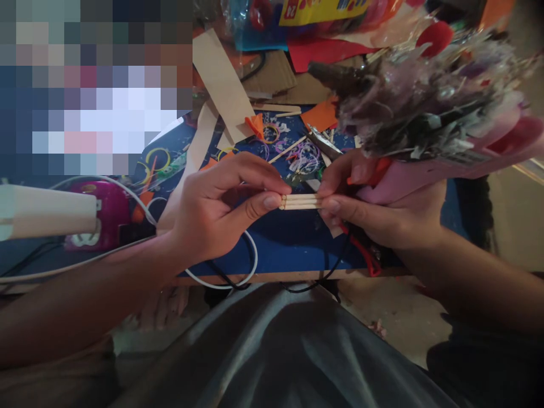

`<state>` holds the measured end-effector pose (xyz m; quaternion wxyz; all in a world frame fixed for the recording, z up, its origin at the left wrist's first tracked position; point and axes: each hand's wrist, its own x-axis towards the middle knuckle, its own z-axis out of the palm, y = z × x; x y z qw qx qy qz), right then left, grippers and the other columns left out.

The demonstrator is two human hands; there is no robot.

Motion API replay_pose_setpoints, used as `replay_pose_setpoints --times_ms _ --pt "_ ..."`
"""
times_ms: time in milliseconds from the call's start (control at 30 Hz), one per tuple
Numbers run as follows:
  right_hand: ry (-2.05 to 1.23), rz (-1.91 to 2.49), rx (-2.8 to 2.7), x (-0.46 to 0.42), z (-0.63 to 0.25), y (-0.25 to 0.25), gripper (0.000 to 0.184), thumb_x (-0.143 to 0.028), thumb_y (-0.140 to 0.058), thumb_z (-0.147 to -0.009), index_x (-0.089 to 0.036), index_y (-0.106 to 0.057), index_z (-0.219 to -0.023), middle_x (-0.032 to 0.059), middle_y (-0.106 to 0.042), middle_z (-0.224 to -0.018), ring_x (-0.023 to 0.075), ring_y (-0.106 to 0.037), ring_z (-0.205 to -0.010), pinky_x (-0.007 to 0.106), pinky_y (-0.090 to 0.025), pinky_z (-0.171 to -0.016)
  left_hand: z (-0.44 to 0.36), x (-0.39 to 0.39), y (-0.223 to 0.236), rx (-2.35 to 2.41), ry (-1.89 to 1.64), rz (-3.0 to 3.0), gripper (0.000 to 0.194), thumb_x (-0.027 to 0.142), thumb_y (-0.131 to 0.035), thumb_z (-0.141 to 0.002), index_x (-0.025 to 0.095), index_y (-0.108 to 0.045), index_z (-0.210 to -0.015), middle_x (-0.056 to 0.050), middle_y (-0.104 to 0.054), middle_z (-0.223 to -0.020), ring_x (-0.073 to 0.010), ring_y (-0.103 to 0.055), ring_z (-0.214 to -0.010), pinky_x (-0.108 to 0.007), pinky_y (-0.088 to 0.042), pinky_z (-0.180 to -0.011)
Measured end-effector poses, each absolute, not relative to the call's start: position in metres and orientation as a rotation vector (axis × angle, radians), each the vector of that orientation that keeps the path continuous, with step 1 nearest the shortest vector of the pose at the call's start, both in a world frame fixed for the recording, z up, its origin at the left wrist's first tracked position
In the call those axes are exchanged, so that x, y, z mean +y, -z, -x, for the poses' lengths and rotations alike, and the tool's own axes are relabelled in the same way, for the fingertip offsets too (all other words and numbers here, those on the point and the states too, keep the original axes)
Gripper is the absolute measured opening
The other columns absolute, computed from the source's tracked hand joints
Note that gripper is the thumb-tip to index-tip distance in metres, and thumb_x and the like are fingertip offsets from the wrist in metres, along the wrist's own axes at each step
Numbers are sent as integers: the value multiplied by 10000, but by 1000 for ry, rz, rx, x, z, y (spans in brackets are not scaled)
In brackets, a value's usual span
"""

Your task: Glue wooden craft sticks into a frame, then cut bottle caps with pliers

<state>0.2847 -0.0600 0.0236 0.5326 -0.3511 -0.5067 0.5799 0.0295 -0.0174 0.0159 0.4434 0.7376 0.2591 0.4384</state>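
Head view: nearest of all, dark cloth point(289, 345) covered the person's lap, below the wooden edge of the blue tabletop point(293, 243). Over that edge hung part of a white cable loop point(256, 255). Beyond it, above the tabletop, a small bundle of pale sticks point(302, 202) lay level between the two hands. The left hand point(212, 207) pinched one end between thumb and finger; the right hand point(382, 209) gripped the other end the same way. A pink object point(408, 178) overlapped the right hand's back, though whether they touched could not be told. To the left sat a magenta socket block point(114, 207). Farther off were purple shreds point(305, 157), a pale strip point(223, 85) and, at the far side, a clear bag with a yellow label point(325, 12)
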Motion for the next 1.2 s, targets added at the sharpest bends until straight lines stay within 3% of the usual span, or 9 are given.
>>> replay_pose_setpoints --times_ms 233,433,767,1200 --pt "-1379 841 -1215 -58 -285 -24 329 -196 -994 -900 -296 -684 -941 -21 -824 -918 156 -729 -572 292 -601 -456 -30 -16 -15 663 -1068 -1791 73 295 -877 -1042 303 -880 -1115 -29 -879 -1098 -180 -846 -1028 -290 -713 -811" --pt "-1329 796 -1215 -57 -282 -22 340 -144 -981 -903 -290 -675 -919 -36 -806 -904 146 -750 -596 280 -635 -489 -25 -14 -12 671 -1070 -1857 93 341 -913 -1014 331 -912 -1107 -29 -890 -1130 -183 -848 -970 -303 -677 -719" --pt "-1192 841 -1124 -63 -274 -21 338 -47 -982 -860 -271 -742 -943 -52 -858 -910 150 -836 -666 249 -685 -556 -25 -14 -11 697 -1051 -1784 109 353 -924 -1009 333 -928 -1116 -27 -892 -1106 -162 -850 -973 -264 -707 -760" --pt "-1136 881 -1132 -65 -274 -15 332 -133 -1015 -866 -273 -728 -957 -60 -837 -906 132 -817 -662 267 -736 -638 -24 -13 -12 695 -1037 -1791 107 382 -949 -985 367 -944 -1091 -11 -906 -1109 -167 -860 -947 -280 -695 -733"
